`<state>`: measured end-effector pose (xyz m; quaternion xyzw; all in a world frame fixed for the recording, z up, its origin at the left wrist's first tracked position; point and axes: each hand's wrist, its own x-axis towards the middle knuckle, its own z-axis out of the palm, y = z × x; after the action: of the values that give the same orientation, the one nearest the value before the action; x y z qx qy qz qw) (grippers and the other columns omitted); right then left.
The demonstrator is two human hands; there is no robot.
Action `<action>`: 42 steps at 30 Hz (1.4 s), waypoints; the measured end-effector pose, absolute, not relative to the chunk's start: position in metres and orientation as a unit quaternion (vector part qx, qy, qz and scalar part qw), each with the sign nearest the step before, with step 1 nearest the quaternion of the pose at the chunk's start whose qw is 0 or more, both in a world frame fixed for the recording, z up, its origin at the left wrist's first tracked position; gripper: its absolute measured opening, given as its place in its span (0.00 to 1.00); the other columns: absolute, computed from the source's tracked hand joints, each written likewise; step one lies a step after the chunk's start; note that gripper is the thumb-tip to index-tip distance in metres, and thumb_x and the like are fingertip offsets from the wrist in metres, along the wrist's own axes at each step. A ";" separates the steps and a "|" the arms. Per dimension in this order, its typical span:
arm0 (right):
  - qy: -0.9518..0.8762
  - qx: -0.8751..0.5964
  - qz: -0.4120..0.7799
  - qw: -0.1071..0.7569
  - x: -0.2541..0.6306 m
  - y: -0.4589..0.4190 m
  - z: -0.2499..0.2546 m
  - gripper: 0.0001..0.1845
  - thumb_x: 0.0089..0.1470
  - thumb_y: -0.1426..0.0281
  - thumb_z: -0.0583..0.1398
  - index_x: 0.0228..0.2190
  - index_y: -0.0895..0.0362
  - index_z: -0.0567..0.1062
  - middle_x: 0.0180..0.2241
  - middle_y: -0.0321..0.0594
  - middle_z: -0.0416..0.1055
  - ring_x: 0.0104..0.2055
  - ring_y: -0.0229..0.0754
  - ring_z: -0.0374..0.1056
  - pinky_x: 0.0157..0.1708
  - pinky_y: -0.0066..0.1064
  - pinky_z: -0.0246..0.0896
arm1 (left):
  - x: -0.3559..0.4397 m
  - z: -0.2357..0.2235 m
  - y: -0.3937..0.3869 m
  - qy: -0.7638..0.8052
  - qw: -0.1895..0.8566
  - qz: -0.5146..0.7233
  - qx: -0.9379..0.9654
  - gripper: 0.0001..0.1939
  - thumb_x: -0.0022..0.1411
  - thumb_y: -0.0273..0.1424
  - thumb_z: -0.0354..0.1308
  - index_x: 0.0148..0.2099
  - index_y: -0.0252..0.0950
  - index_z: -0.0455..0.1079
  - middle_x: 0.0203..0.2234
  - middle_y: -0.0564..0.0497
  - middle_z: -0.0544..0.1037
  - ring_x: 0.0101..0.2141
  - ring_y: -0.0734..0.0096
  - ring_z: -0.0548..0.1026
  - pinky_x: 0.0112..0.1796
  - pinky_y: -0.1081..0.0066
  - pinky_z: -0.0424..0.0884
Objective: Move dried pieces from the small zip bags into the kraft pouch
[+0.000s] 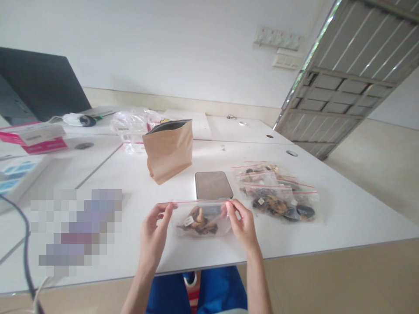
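Pinching a clear bag (221,227) at its top left corner with the left hand (153,229), thumb against fingers; closed in a like pinch on the top right corner with the right hand (244,227), fingers partly visible through the plastic. Between both hands, then, and low over the near side of the bench (343,220); impossible to tell whether resting on it or just clear. Along the top, from hand to hand, a red strip (200,201), drawn nearly straight; sealed or not, cannot tell. Inside, nearer the left hand than the right, dried pieces (199,221), brown and curled, with a small white tag (189,221). Likely light, soft and floppy, with thin, rather slippery film; contents probably brittle, so liable to crumble under a squeeze. Best taken by the upper corners, close to the strip, thumb opposite fingers, as at present; worth keeping pressure off the bulging middle. Just beyond the bag, between the hands, a flat square scale (213,185), by its look. To the right of the right hand, a heap of similar bags (278,192), overlapping. Farther out, ahead of the left hand, a brown pouch (170,150), upright, mouth gaping.
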<state>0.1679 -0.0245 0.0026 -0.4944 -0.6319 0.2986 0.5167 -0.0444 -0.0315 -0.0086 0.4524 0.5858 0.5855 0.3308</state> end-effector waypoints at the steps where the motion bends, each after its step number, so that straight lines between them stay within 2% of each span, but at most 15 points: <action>1: -0.633 -0.495 0.295 0.517 0.169 -0.025 0.002 0.18 0.61 0.59 0.51 0.26 0.54 0.71 0.22 0.37 0.69 0.27 0.39 0.66 0.25 0.27 0.58 | -0.044 -0.009 -0.032 0.585 0.332 0.589 0.448 0.18 0.56 0.49 0.57 0.32 0.38 0.74 0.32 0.49 0.79 0.37 0.65 0.73 0.39 0.70 0.64; 5: -0.635 -0.505 0.307 0.498 0.172 -0.025 -0.004 0.17 0.61 0.58 0.52 0.30 0.55 0.74 0.25 0.38 0.72 0.28 0.39 0.67 0.27 0.27 0.59 | -0.043 -0.012 -0.032 0.555 0.356 0.606 0.444 0.18 0.58 0.48 0.56 0.30 0.37 0.72 0.29 0.51 0.76 0.33 0.69 0.70 0.36 0.72 0.64; 8: -0.632 -0.506 0.323 0.490 0.173 -0.025 -0.006 0.17 0.61 0.58 0.52 0.32 0.55 0.74 0.28 0.39 0.74 0.31 0.39 0.68 0.30 0.27 0.60 | -0.042 -0.014 -0.033 0.512 0.409 0.605 0.452 0.18 0.61 0.47 0.52 0.35 0.37 0.72 0.32 0.51 0.75 0.35 0.70 0.70 0.38 0.73 0.63; 11: -0.632 -0.499 0.316 0.502 0.172 -0.025 -0.004 0.16 0.60 0.59 0.52 0.31 0.55 0.73 0.28 0.39 0.73 0.32 0.38 0.68 0.32 0.27 0.60 | -0.039 -0.015 -0.032 0.497 0.434 0.607 0.443 0.17 0.59 0.47 0.56 0.38 0.37 0.71 0.32 0.52 0.75 0.35 0.71 0.69 0.39 0.74 0.63; 14: -0.639 -0.493 0.301 0.509 0.168 -0.025 -0.002 0.14 0.60 0.61 0.53 0.29 0.55 0.72 0.29 0.38 0.73 0.31 0.38 0.67 0.33 0.27 0.60 | -0.035 -0.015 -0.030 0.495 0.454 0.603 0.430 0.16 0.56 0.45 0.60 0.35 0.36 0.70 0.28 0.54 0.72 0.33 0.73 0.67 0.36 0.77 0.62; 18: -0.637 -0.477 0.308 0.521 0.162 -0.024 -0.003 0.10 0.57 0.62 0.57 0.31 0.56 0.72 0.30 0.38 0.73 0.35 0.39 0.69 0.35 0.27 0.60 | -0.036 -0.018 -0.029 0.485 0.487 0.587 0.427 0.17 0.58 0.45 0.59 0.30 0.35 0.69 0.26 0.55 0.68 0.31 0.75 0.63 0.34 0.77 0.59; 22: -0.610 -0.472 0.343 0.536 0.160 -0.024 -0.004 0.10 0.56 0.63 0.58 0.29 0.56 0.72 0.28 0.36 0.71 0.34 0.38 0.67 0.36 0.27 0.60 | -0.039 -0.017 -0.032 0.494 0.459 0.591 0.443 0.18 0.57 0.45 0.60 0.28 0.34 0.69 0.28 0.53 0.70 0.34 0.73 0.66 0.36 0.77 0.60; 28: -0.592 -0.480 0.339 0.551 0.159 -0.024 -0.005 0.15 0.52 0.63 0.61 0.20 0.56 0.65 0.22 0.32 0.61 0.28 0.35 0.61 0.33 0.26 0.56 | -0.036 -0.012 -0.033 0.539 0.391 0.612 0.427 0.18 0.55 0.47 0.61 0.31 0.36 0.70 0.30 0.52 0.75 0.34 0.71 0.69 0.37 0.75 0.63; 31: -0.579 -0.479 0.375 0.543 0.158 -0.024 -0.004 0.13 0.52 0.62 0.61 0.22 0.57 0.69 0.23 0.34 0.67 0.31 0.37 0.65 0.35 0.27 0.59 | -0.035 -0.013 -0.032 0.530 0.386 0.623 0.426 0.17 0.55 0.46 0.60 0.30 0.36 0.69 0.28 0.53 0.73 0.33 0.72 0.68 0.36 0.77 0.63; 34: -0.554 -0.461 0.430 0.545 0.155 -0.022 -0.003 0.13 0.50 0.59 0.62 0.26 0.56 0.73 0.26 0.37 0.72 0.33 0.40 0.69 0.37 0.29 0.62 | -0.036 -0.016 -0.033 0.503 0.432 0.621 0.419 0.16 0.56 0.45 0.60 0.32 0.36 0.71 0.26 0.54 0.72 0.32 0.74 0.68 0.36 0.78 0.62; 39: -0.506 -0.459 0.470 0.559 0.147 -0.021 0.000 0.14 0.47 0.57 0.63 0.28 0.56 0.75 0.30 0.40 0.75 0.35 0.42 0.71 0.38 0.32 0.65 | -0.031 -0.018 -0.033 0.445 0.507 0.622 0.397 0.16 0.57 0.44 0.60 0.40 0.37 0.73 0.34 0.51 0.77 0.38 0.70 0.71 0.40 0.75 0.65; 42: -0.515 -0.462 0.452 0.563 0.143 -0.021 -0.001 0.12 0.47 0.60 0.64 0.28 0.56 0.76 0.30 0.40 0.76 0.36 0.42 0.72 0.39 0.32 0.66 | -0.030 -0.020 -0.033 0.459 0.506 0.613 0.397 0.17 0.55 0.43 0.63 0.40 0.35 0.74 0.36 0.49 0.78 0.40 0.67 0.73 0.43 0.72 0.66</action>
<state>0.1427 -0.0215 -0.0011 -0.4618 -0.5147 0.4523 0.5633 -0.0297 -0.0328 -0.0198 0.3972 0.4591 0.6131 0.5056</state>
